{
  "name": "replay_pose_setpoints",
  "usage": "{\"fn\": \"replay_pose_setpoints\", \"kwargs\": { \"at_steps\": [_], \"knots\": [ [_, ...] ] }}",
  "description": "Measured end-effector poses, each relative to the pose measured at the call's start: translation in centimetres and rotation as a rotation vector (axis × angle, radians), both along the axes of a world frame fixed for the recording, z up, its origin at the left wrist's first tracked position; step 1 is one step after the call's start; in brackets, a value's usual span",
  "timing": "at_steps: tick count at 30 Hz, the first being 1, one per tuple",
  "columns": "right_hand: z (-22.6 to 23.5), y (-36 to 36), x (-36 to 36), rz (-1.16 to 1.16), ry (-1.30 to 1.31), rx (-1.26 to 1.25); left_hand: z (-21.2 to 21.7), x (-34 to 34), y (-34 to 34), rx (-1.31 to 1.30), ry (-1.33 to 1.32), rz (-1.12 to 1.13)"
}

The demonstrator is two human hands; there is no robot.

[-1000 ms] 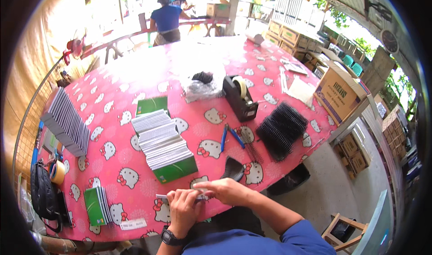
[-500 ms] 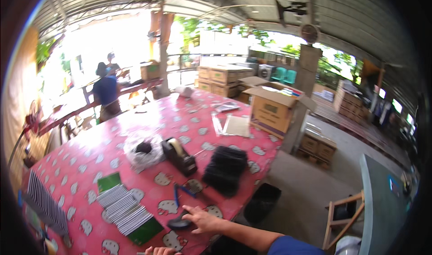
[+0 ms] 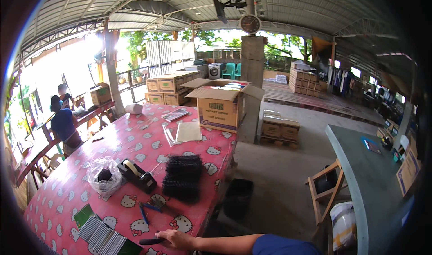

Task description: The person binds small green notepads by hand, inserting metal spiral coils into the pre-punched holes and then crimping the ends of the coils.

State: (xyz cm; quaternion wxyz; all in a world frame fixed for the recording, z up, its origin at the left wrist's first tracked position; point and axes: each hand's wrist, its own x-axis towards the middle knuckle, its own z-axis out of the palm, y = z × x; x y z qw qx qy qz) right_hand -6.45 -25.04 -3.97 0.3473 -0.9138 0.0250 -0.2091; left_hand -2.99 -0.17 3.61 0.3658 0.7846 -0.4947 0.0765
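My right hand (image 3: 176, 239) reaches in from the lower right over the pink patterned tablecloth (image 3: 72, 183). Its fingers are bent around one end of a dark, rounded object (image 3: 151, 241), whose exact kind I cannot make out. To its left lies a fanned row of small notebooks (image 3: 101, 234) with green covers. Just beyond the hand are pliers with blue handles (image 3: 144, 213). Farther off sit a stack of black binding coils (image 3: 182, 178) and a black tape dispenser (image 3: 137, 176). My left hand is out of the picture.
A clear plastic bag (image 3: 95, 187) holds something black. An open cardboard box (image 3: 218, 113) stands at the table's far right corner, near a pillar (image 3: 253, 61). A dark bin (image 3: 238, 199) is beside the table; a green-topped table (image 3: 351, 160) is at right. Two people work at far left.
The view has swung to the right, so things appear farther left. My right hand, previously with fingers extended at the dark object, now has them bent around it. My left hand has left the view.
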Motion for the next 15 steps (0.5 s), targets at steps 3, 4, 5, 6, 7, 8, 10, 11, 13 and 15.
{"fn": "replay_pose_setpoints", "kwargs": {
  "at_steps": [3, 4, 5, 6, 7, 8, 10, 11, 13, 15],
  "knots": [
    [-0.1, 1.1, -1.3, 0.293, 0.013, 0.792, -1.0, 1.8, -0.1, 0.024, -0.133, -0.015],
    [-1.8, 0.8, -1.5, 0.252, 0.013, 0.791, -1.0, 1.8, -1.0, 0.018, -0.161, -0.045],
    [-3.4, 0.2, -1.7, 0.383, -0.005, 0.829, -0.7, 1.9, -2.1, 0.023, -0.192, -0.093],
    [-4.8, -0.3, -2.2, 0.519, -0.025, 0.860, -1.0, 2.1, -2.9, 0.015, -0.180, -0.127],
    [-4.1, 0.3, -2.4, 0.519, -0.007, 0.912, -1.0, 2.7, -3.3, 0.002, -0.196, -0.170],
    [-3.6, 0.5, -3.3, 0.503, -0.017, 0.905, -1.1, 3.3, -3.7, -0.012, -0.212, -0.214],
    [1.0, 1.4, -6.0, 0.551, -0.094, 1.113, -2.1, 4.4, -3.7, -0.055, -0.261, -0.239],
    [0.1, 1.7, -6.0, 0.535, -0.127, 1.281, -2.5, 4.7, -3.6, -0.060, -0.275, -0.247],
    [-0.5, 2.0, -7.9, 0.461, -0.169, 1.228, -3.1, 4.2, -5.0, -0.097, -0.304, -0.317],
    [-1.5, 2.2, -6.4, 0.348, -0.096, 0.919, -3.7, 4.7, -3.7, -0.071, -0.262, -0.326]
  ]
}}
